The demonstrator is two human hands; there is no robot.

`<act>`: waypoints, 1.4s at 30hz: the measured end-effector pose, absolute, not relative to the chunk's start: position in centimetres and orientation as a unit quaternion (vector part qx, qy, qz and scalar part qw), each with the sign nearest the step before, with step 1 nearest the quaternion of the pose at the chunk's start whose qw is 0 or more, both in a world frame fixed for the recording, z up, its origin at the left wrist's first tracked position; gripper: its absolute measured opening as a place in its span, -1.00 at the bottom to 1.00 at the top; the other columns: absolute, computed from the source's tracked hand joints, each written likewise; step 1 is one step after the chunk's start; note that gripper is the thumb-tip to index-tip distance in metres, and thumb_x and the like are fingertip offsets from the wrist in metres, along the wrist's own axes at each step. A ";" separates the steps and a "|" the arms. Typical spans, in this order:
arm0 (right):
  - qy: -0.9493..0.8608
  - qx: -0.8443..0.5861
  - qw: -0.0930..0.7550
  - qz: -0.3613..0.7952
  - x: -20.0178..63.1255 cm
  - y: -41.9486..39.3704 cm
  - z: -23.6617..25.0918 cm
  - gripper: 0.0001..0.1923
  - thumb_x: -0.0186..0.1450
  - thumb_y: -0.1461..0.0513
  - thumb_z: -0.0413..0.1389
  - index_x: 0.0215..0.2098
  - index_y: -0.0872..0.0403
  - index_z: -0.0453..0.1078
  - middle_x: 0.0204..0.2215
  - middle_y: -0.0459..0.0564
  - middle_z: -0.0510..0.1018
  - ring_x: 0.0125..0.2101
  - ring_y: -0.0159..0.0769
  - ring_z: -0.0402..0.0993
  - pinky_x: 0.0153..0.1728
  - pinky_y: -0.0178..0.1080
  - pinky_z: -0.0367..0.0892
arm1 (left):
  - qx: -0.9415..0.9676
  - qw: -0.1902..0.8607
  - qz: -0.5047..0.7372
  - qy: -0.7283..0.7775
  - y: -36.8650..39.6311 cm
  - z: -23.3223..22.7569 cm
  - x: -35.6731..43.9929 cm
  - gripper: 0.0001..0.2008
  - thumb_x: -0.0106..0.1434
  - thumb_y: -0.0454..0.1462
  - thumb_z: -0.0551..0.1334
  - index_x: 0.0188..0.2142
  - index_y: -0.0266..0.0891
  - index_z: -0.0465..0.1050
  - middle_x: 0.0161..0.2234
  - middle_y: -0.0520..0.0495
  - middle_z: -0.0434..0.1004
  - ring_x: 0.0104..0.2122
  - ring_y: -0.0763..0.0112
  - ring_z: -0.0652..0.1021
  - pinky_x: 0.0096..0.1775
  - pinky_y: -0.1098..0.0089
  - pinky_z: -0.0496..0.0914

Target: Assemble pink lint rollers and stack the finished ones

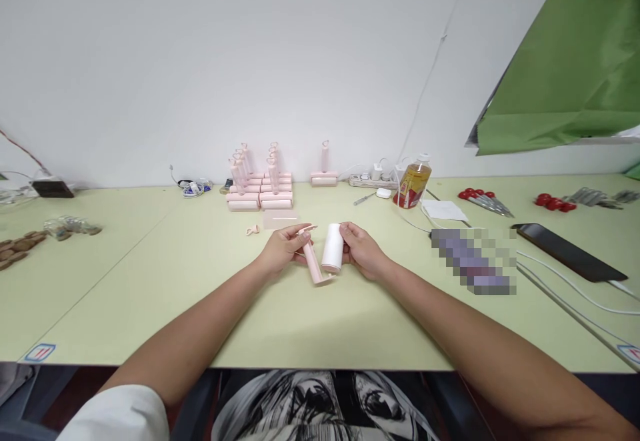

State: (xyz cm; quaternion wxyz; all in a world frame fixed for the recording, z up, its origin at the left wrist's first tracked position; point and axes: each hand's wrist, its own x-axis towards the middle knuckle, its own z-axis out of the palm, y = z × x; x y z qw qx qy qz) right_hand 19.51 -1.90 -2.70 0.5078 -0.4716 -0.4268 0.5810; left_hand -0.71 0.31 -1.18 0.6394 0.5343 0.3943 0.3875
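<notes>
Between the fingers of my left hand (281, 249) is a pink lint roller holder (313, 264), a half-open shell with flat ends. My right hand (363, 251) grips a white lint roll (333, 244) from its right side, with the roll nearly upright. The roll sits just right of the holder, its lower end close to the holder's bottom end piece; I cannot tell if they touch. On the table beyond my left hand lie a small pink ring-shaped piece (253, 230) and a thin pale pink sheet (281, 219).
Pink lint rollers (260, 199) with upright handles stand in rows near the wall, with another roller (324, 179) to their right. Further right are a power strip (373, 181), a bottle (413, 182), a paper (445, 210), a phone (569, 251) and white cables.
</notes>
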 end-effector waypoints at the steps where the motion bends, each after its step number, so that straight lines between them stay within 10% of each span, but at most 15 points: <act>1: -0.430 -0.470 0.505 0.582 19.4 -2.0 -2.7 -0.70 0.26 -0.03 0.12 -0.31 0.01 0.24 -0.51 -0.16 0.35 -0.53 -0.39 0.34 -0.54 -0.27 0.47 | 0.535 0.640 0.388 0.393 0.3 -1.2 -0.7 -0.38 0.00 0.00 0.42 0.02 -0.24 0.47 -0.35 -0.07 0.50 -0.40 0.40 0.50 -0.37 0.30 0.52; 28: -0.658 -0.415 0.381 0.500 18.7 -3.5 -2.7 -0.54 0.17 0.19 0.17 0.01 0.01 0.19 -0.24 -0.10 0.41 -0.23 -0.26 0.37 -0.25 -0.24 0.33 | 0.616 0.587 0.370 0.373 -0.6 -1.1 -0.4 -0.44 0.01 -0.01 0.40 -0.07 -0.28 0.49 -0.33 -0.06 0.50 -0.39 0.36 0.51 -0.38 0.33 0.48; 42: -0.742 -0.432 0.281 0.428 18.8 -4.8 -1.5 -0.18 0.19 0.25 0.09 0.35 0.04 -0.13 0.08 0.11 0.37 -0.08 -0.12 0.36 -0.10 -0.13 0.28 | 0.863 0.320 0.281 0.270 -1.4 0.6 -1.4 -0.64 0.37 -0.09 0.03 -0.19 -0.21 0.53 -0.28 -0.11 0.48 -0.27 0.32 0.47 -0.22 0.38 0.32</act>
